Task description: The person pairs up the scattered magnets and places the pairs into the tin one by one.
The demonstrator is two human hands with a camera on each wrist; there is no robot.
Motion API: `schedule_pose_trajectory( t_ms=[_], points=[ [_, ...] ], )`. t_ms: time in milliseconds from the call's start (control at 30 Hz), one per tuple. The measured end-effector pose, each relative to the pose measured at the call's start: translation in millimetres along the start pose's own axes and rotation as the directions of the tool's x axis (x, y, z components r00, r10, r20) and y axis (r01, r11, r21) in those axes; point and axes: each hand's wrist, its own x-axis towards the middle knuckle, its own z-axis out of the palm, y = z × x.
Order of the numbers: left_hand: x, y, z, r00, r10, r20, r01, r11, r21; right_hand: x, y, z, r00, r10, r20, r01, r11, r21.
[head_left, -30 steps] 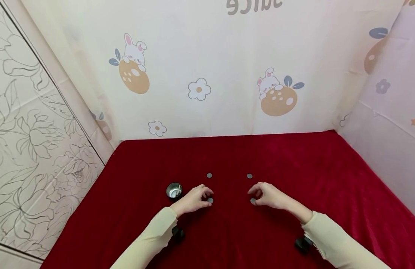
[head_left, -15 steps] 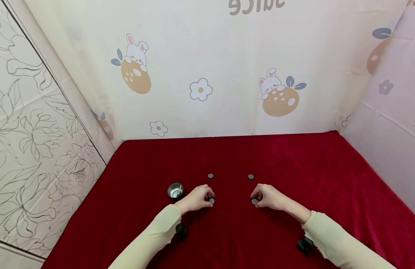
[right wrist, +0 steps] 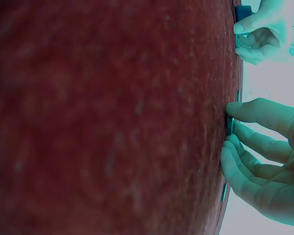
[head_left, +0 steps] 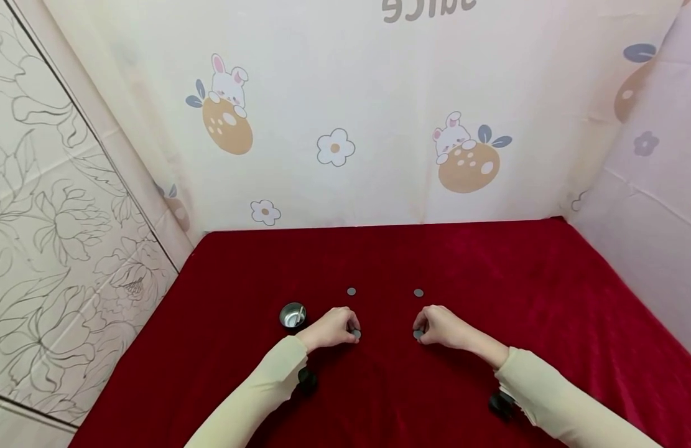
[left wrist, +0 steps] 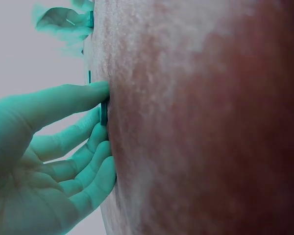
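Two small grey discs lie low on the red cloth, one at each hand. My left hand [head_left: 333, 327] pinches the left disc [head_left: 356, 335] between thumb and fingers; in the left wrist view that disc [left wrist: 104, 113] shows edge-on, flat against the cloth. Opposite it, the right hand [head_left: 441, 326] holds the right disc [head_left: 418, 334] the same way, thumb at one edge and fingertips at the other. The right wrist view shows this disc [right wrist: 229, 125] flat at the cloth too. A gap of bare cloth separates the two hands.
Farther back lie two more grey discs, one on the left [head_left: 351, 291] and one on the right [head_left: 418, 292]. A small metal bowl [head_left: 293, 316] with a pale stick-like piece inside stands beside the left wrist. A printed curtain [head_left: 390, 186] hangs behind the red-covered table [head_left: 390, 261].
Both hands have drawn their fingers in around the near discs. The left disc has shifted slightly right and the right disc slightly left, narrowing the gap. The far discs stay put.
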Motion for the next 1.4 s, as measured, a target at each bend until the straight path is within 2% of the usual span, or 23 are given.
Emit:
schedule_pose_trajectory(
  t_ms=[400,800,1400],
  points=[
    [10.8,12.3,8.0,1.0,-0.004,0.019,0.005,1.0,-0.022,11.6,-10.4,9.4,1.0,-0.026,0.013,0.026,1.0,-0.013],
    [21.8,23.6,15.7,0.999,-0.008,0.045,0.008,1.0,-0.001,23.3,-19.1,17.6,0.999,-0.038,0.03,0.038,0.999,-0.01],
    [26.3,30.2,19.6,0.999,0.001,0.044,-0.002,1.0,0.018,27.2,-25.2,22.5,0.998,-0.045,0.034,0.045,0.999,-0.012]
  ],
)
